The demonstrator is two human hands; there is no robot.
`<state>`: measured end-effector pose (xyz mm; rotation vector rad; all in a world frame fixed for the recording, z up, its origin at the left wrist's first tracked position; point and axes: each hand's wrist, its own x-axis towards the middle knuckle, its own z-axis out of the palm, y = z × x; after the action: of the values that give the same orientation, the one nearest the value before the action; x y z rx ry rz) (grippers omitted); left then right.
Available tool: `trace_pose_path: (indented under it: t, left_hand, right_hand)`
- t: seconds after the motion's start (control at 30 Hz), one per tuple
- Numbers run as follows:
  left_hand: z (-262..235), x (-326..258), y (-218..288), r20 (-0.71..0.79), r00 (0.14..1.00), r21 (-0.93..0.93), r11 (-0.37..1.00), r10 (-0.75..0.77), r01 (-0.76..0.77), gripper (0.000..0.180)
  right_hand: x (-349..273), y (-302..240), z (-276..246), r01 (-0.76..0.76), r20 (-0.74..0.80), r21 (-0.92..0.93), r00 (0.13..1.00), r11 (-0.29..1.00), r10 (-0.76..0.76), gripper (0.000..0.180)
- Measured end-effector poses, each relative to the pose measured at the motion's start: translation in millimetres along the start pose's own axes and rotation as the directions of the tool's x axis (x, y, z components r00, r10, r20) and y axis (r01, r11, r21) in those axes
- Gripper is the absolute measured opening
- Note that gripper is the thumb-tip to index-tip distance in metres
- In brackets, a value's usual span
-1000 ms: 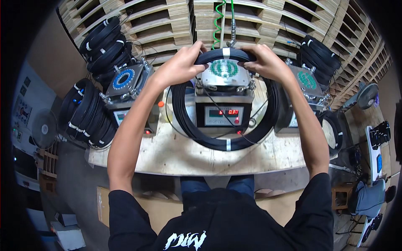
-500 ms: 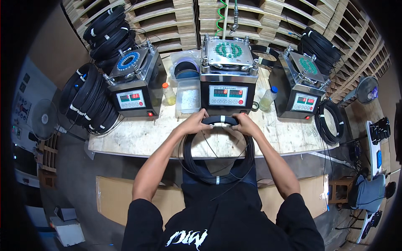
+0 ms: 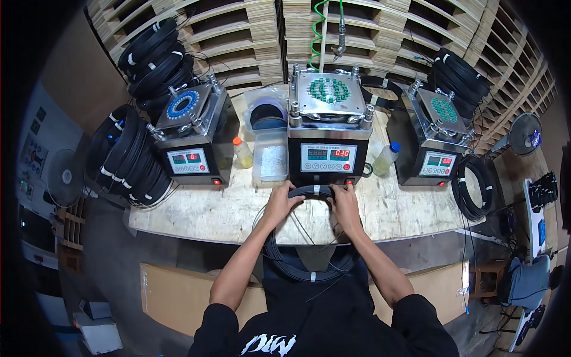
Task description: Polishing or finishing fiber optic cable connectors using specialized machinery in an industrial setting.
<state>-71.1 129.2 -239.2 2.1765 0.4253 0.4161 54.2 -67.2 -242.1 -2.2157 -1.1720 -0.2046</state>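
Gripping the far arc of a black cable coil [image 3: 309, 262], the left hand [image 3: 279, 205] and the right hand [image 3: 344, 205] sit side by side at the near edge of the wooden tabletop [image 3: 196, 211], each with its fingers curled shut around the bundled strands. The coil hangs as a large ring: its top, marked by a short white band, lies on the tabletop just in front of the middle machine [image 3: 326, 140], while its lower half drops past the table edge toward the person's dark shirt, where another white tie shows on the loop. A few thin loose strands cross the inside of the ring. The middle machine is a dark box with a metal top plate carrying a ring of green fittings and a front panel with red digits; the right hand's fingertips lie close to its lower front corner. A similar machine [image 3: 190, 137] with a blue ring of fittings stands to the left, and a third machine [image 3: 437, 134] with green fittings stands to the right. Between the left and middle machines are a small bottle with an orange cap [image 3: 242, 153] and a clear plastic tub [image 3: 270, 156]; a bottle with a blue cap [image 3: 386, 157] stands right of the middle machine. More black coils [image 3: 128, 157] are stacked at the table's left end, and another coil [image 3: 473, 187] lies at its right end. Wooden pallets [image 3: 250, 30] lean behind it all.
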Motion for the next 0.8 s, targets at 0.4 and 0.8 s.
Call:
trace_pose_path:
  t: [0.4, 0.8]
  left_hand:
    - [-9.4, 3.3, 19.6, -0.07, 0.988, 0.239, 0.959, -0.141, 0.154, 0.045]
    - [-35.3, -2.7, 19.7, -0.013, 0.996, 0.154, 0.984, -0.092, 0.093, 0.042]
  right_hand:
    - [6.0, -7.9, -8.7, -0.158, 0.039, 0.101, 0.987, 0.982, 0.155, 0.035]
    - [1.4, -8.6, -48.9, -0.119, 0.072, 0.261, 0.992, 0.958, 0.104, 0.03]
